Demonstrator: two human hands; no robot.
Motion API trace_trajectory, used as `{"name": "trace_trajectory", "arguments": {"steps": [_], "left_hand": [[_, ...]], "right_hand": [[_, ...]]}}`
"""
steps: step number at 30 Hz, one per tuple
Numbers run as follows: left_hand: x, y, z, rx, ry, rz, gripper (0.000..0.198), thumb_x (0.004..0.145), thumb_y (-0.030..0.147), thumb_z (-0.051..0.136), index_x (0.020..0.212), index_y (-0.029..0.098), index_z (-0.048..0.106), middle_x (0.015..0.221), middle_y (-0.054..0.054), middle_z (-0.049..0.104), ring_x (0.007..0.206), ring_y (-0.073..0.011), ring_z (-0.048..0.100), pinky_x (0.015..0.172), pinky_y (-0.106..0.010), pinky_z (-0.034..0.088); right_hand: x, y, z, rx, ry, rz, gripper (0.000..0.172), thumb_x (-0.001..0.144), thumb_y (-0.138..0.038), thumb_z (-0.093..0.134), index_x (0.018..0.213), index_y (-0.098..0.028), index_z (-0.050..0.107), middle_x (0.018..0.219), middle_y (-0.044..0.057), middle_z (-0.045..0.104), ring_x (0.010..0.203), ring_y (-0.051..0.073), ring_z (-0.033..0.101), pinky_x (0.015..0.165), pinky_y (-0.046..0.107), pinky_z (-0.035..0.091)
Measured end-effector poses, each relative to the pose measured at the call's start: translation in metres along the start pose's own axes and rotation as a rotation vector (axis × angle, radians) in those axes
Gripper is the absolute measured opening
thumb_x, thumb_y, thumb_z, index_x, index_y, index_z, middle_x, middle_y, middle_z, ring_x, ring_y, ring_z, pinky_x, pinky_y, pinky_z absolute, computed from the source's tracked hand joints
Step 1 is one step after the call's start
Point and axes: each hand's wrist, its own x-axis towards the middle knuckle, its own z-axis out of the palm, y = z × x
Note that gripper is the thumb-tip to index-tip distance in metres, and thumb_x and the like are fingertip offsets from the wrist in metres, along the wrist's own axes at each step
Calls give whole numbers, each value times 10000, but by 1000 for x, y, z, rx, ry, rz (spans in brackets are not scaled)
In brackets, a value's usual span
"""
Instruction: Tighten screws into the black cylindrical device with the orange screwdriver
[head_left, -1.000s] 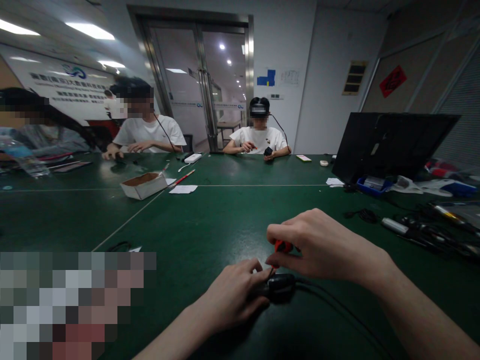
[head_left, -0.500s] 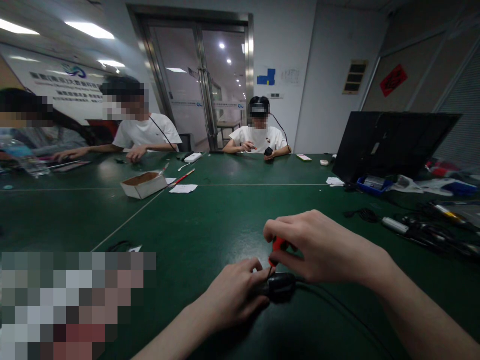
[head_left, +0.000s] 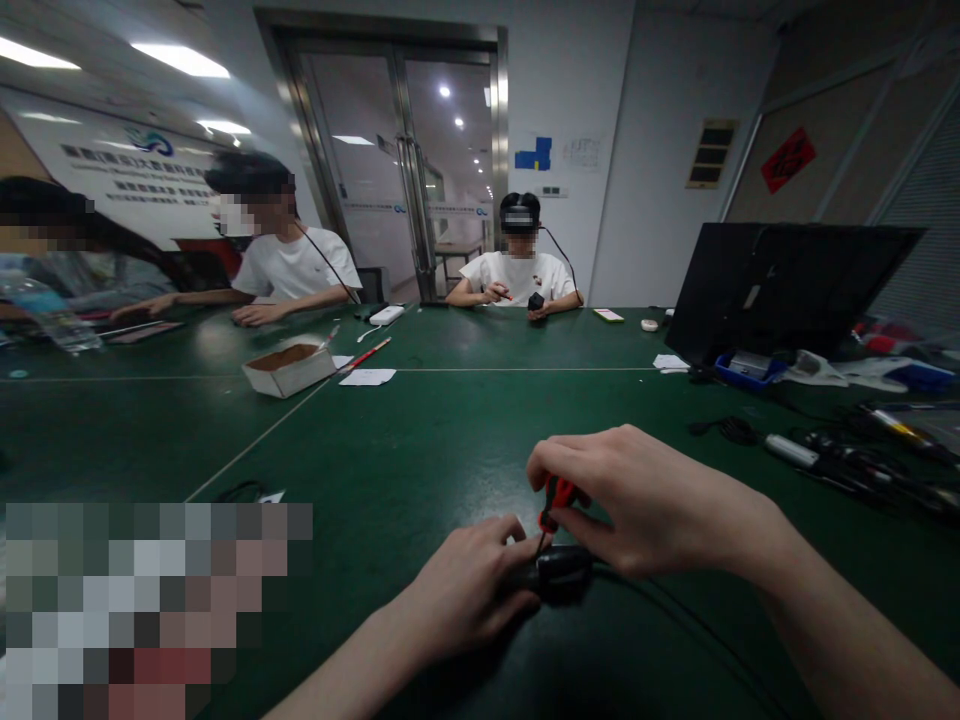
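Note:
My right hand (head_left: pixel 637 500) is closed in a pinch round the red handle of a small screwdriver (head_left: pixel 557 497), which stands nearly upright with its tip down on a small black device (head_left: pixel 559 572). My left hand (head_left: pixel 469 585) lies over the left side of that black device and holds it against the green table (head_left: pixel 420 430). A black cable (head_left: pixel 675 620) runs from the device toward the lower right, under my right forearm.
Cables and tools (head_left: pixel 840 460) lie at the right, behind them a black laptop (head_left: pixel 780 285). A cardboard box (head_left: pixel 289 368), a red pen (head_left: pixel 369 353) and papers sit farther back. Three other people sit along the far and left edges. A blurred patch covers the lower left.
My right hand's fingers have shifted slightly on the red handle, which now stands more upright. My left hand and the black device have stayed in place. A person at the left moved an arm.

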Motion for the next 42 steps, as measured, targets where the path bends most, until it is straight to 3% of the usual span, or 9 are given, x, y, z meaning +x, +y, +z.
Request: {"name": "trace_trajectory", "arguments": {"steps": [4, 9, 16, 27, 31, 35, 42], "left_hand": [[0, -1, 2, 0, 10, 1, 412, 854, 272, 620, 1255, 305, 534, 1183, -65, 578, 993, -279, 606, 810, -382, 515], [0, -3, 4, -1, 18, 20, 432, 869, 281, 606, 1290, 307, 510, 1198, -68, 576, 1011, -280, 607, 827, -383, 513], [0, 2, -2, 12, -19, -20, 382, 866, 268, 607, 1243, 295, 545, 1206, -70, 571, 1008, -276, 603, 829, -375, 507], [0, 3, -3, 13, -19, -12, 430, 862, 276, 612, 1282, 300, 524, 1188, -75, 574, 985, -280, 606, 796, -361, 512], [0, 1, -2, 7, 0, -11, 453, 859, 277, 622, 1295, 317, 509, 1185, -64, 574, 987, -277, 606, 824, -375, 507], [0, 0, -1, 2, -6, -1, 407, 867, 277, 611, 1264, 302, 526, 1195, -68, 569, 1010, -283, 603, 831, -381, 507], [1, 1, -1, -11, -6, 4, 381, 861, 263, 598, 1237, 279, 543, 1192, -80, 573, 1007, -274, 604, 846, -367, 512]], "right_hand": [[2, 2, 3, -77, 42, 1, 155, 907, -248, 554, 1055, -234, 509, 906, -21, 660, 698, 122, 574, 574, 256, 303], [4, 5, 5, -140, 31, 11, 118, 919, -323, 570, 886, -220, 523, 797, -32, 639, 657, 120, 557, 563, 257, 294], [-1, 0, 0, -15, -10, 6, 234, 861, -215, 548, 1092, -205, 509, 1017, 11, 639, 773, 136, 591, 626, 262, 385], [1, -1, -1, -23, -17, 15, 197, 912, -189, 498, 1108, -208, 500, 969, 22, 655, 759, 142, 597, 607, 263, 351], [1, 0, 0, -80, 14, 19, 104, 910, -236, 547, 1006, -217, 512, 881, -3, 642, 693, 123, 554, 572, 254, 303], [3, 2, 1, -115, 26, 20, 132, 884, -285, 605, 914, -211, 501, 790, -25, 625, 636, 115, 515, 548, 253, 270], [1, 1, -1, -24, 5, 14, 164, 847, -212, 562, 1004, -194, 516, 929, 5, 647, 737, 126, 567, 595, 255, 326]]}}
